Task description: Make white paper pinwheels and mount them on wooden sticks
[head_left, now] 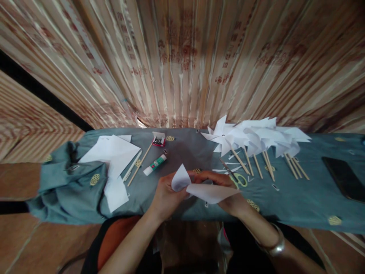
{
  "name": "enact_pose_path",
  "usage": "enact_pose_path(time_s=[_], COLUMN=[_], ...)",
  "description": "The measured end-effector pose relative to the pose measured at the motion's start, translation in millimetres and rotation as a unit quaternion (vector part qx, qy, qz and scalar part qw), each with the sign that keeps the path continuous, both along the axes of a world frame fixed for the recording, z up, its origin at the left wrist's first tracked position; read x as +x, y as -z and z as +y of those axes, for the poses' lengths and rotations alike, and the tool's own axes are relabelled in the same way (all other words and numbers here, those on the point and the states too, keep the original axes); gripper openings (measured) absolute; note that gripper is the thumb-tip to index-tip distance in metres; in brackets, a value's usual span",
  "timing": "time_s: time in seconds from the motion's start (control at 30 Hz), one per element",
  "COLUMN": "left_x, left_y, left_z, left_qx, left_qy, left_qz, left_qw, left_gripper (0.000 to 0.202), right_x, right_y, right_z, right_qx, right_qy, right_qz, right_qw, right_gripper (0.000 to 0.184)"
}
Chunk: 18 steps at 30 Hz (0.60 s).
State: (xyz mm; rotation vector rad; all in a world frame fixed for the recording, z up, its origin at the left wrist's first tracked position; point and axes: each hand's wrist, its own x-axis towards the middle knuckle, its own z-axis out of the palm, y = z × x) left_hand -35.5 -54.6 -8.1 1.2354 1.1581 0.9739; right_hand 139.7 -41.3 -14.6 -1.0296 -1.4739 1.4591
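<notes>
Between my hands is a white paper pinwheel (211, 193), its corners bent in toward the middle. My left hand (164, 196) is closed on its left side, with one curled blade standing up beside the thumb. On the other side my right hand (228, 196) grips the paper, fingers partly hidden behind a blade. Just beyond lie a glue stick (155, 164) with a green label and a small red box of pins (159, 140), its lid up. Scissors (235, 175) with light green handles rest past my right hand.
Finished-looking pinwheels (251, 137) on wooden sticks lie in a row at the back right. White paper sheets (116, 152), a pen (132, 165) and a loose wooden stick (139, 164) are on the left. A dark phone (345, 178) sits far right; a curtain (182, 68) hangs behind.
</notes>
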Motion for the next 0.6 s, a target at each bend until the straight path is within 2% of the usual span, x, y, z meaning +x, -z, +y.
enact_pose_path(time_s=[0.07, 0.17, 0.2, 0.3, 0.37, 0.4, 0.43, 0.53, 0.6], left_x=[-5.0, -24.6, -34.7, -70.9, -94.3, -103.9, -111.7, -123.5, -124.4], left_y=[2.0, 0.2, -1.1, -2.5, 0.8, 3.7, 7.4, 19.7, 27.2], left_z=[0.8, 5.8, 9.2, 26.5, 42.6, 51.0, 59.2, 78.8, 87.4], left_qx=[0.034, 0.133, 0.139, 0.121, 0.104, 0.095, 0.085, 0.077, 0.076], left_qy=[-0.016, -0.058, -0.068, -0.131, -0.162, -0.155, -0.122, -0.081, -0.059], left_qz=[0.041, 0.132, 0.154, 0.196, 0.297, 0.380, 0.470, 0.532, 0.549], left_qw=[0.998, 0.981, 0.976, 0.964, 0.935, 0.907, 0.870, 0.839, 0.830], left_gripper=[0.043, 0.062, 0.068, 0.063, 0.053, 0.046, 0.042, 0.034, 0.029], right_x=[1.6, 10.3, 14.1, 23.4, 25.9, 25.8, 25.2, 21.1, 18.7], right_y=[1.5, 1.2, 0.6, -0.8, -0.5, 0.1, 1.0, 4.2, 6.0], right_z=[3.8, 12.9, 16.0, 22.2, 22.7, 22.0, 20.9, 16.3, 13.9], right_qx=[0.039, 0.103, 0.118, 0.135, 0.134, 0.133, 0.132, 0.125, 0.117], right_qy=[0.009, 0.049, 0.072, 0.115, 0.120, 0.119, 0.117, 0.112, 0.107], right_qz=[-0.036, -0.104, -0.116, -0.127, -0.130, -0.131, -0.131, -0.121, -0.110], right_qw=[0.999, 0.988, 0.984, 0.976, 0.975, 0.975, 0.976, 0.978, 0.981], right_gripper=[0.010, 0.011, 0.012, 0.013, 0.013, 0.013, 0.013, 0.013, 0.014])
